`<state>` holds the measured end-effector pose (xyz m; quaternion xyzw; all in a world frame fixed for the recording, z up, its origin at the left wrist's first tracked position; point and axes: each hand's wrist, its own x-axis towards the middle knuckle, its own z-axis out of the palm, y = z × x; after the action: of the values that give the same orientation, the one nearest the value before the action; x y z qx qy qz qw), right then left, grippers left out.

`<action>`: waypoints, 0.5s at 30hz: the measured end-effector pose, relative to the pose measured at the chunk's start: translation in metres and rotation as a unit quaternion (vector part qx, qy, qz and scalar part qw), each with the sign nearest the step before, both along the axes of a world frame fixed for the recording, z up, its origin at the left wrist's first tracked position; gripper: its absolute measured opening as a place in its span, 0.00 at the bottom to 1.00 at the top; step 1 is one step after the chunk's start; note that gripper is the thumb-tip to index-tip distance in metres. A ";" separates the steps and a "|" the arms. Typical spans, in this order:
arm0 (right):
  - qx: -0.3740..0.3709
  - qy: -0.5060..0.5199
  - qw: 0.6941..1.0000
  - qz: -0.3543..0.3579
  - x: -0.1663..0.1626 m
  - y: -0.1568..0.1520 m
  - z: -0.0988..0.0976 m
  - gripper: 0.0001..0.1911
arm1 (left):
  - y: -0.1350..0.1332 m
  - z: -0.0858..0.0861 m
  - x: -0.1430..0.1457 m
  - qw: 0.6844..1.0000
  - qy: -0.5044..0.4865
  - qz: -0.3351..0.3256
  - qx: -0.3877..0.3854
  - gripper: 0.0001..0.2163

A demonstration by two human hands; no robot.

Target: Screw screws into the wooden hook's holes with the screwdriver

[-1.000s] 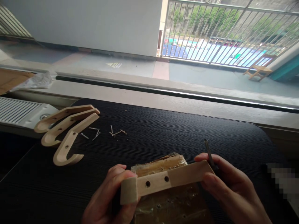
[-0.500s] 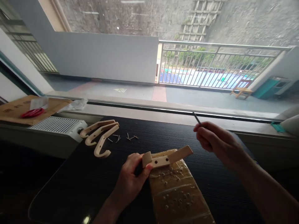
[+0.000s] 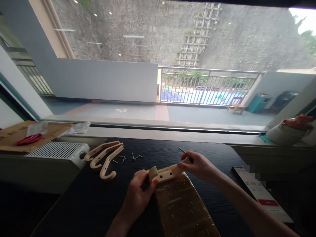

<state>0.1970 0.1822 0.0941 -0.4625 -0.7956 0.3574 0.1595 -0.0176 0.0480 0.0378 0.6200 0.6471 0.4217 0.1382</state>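
Note:
My left hand (image 3: 140,189) is closed round the curled end of a pale wooden hook (image 3: 165,176) with two dark holes. The hook lies across the far end of a block wrapped in brown tape (image 3: 184,204), its surface pocked with small holes. At the hook's straight end is my right hand (image 3: 201,167), its fingers touching or very near the wood. A thin dark rod (image 3: 182,150) sticks out from that hand, its tip pointing up and left; its other end is hidden.
Several wooden hooks (image 3: 108,167) lie left on the black table (image 3: 98,204), beside several loose screws (image 3: 134,157). A phone (image 3: 264,194) lies at the right. Behind are a radiator (image 3: 59,149), cardboard (image 3: 12,140) with red-handled scissors (image 3: 29,139), and a window sill (image 3: 138,132).
My right hand has moved left and down with the rod, from above the table to the hook's straight end. My left hand keeps its hold. The view has tilted up and turned right.

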 end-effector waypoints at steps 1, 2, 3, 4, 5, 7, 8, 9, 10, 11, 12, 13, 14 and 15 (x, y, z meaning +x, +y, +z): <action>-0.018 0.012 1.000 -0.004 -0.002 0.000 -0.004 0.19 | 0.000 0.000 0.000 1.000 0.001 -0.001 0.001 0.08; -0.033 0.020 0.999 -0.005 -0.004 0.001 -0.007 0.18 | -0.001 0.000 0.001 1.000 0.003 -0.001 0.002 0.08; -0.046 0.025 0.999 -0.004 -0.006 0.004 -0.010 0.17 | -0.001 0.001 0.001 1.000 0.005 -0.002 0.003 0.08; -0.054 0.027 0.998 -0.002 -0.007 0.006 -0.012 0.17 | -0.001 0.001 0.002 1.000 0.008 -0.002 0.004 0.08; -0.060 0.029 0.998 -0.002 -0.008 0.009 -0.014 0.16 | -0.001 0.001 0.004 1.000 0.009 0.000 0.004 0.08; -0.062 0.029 0.998 -0.001 -0.009 0.013 -0.016 0.15 | -0.002 0.000 0.007 1.000 0.008 0.010 0.000 0.09; -0.060 0.027 0.998 0.001 -0.009 0.015 -0.016 0.15 | -0.003 0.001 0.009 1.000 0.006 0.017 -0.004 0.09; -0.057 0.024 0.998 0.003 -0.009 0.016 -0.016 0.14 | -0.005 0.002 0.009 1.000 0.005 0.019 -0.010 0.09; -0.053 0.022 0.998 0.006 -0.009 0.016 -0.015 0.14 | -0.008 0.003 0.008 1.000 0.003 0.014 -0.017 0.08; -0.049 0.019 0.999 0.010 -0.009 0.016 -0.015 0.14 | -0.011 0.005 0.005 1.000 0.001 0.005 -0.025 0.08; -0.045 0.017 0.999 0.014 -0.008 0.016 -0.015 0.14 | -0.015 0.008 0.000 0.999 0.002 -0.005 -0.031 0.11; -0.041 0.015 0.999 0.018 -0.008 0.016 -0.014 0.13 | -0.018 0.012 -0.008 0.999 0.006 -0.009 -0.033 0.15; -0.037 0.013 0.999 0.024 -0.007 0.016 -0.014 0.13 | -0.019 0.016 -0.018 0.999 0.017 0.001 -0.031 0.18; -0.034 0.012 0.999 0.030 -0.007 0.016 -0.014 0.13 | -0.020 0.021 -0.032 0.998 0.041 0.032 -0.018 0.16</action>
<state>0.1902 0.1985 0.0797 -0.4390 -0.7948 0.3941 0.1423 -0.0493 0.0283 0.0584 0.6129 0.6793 0.3885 0.1091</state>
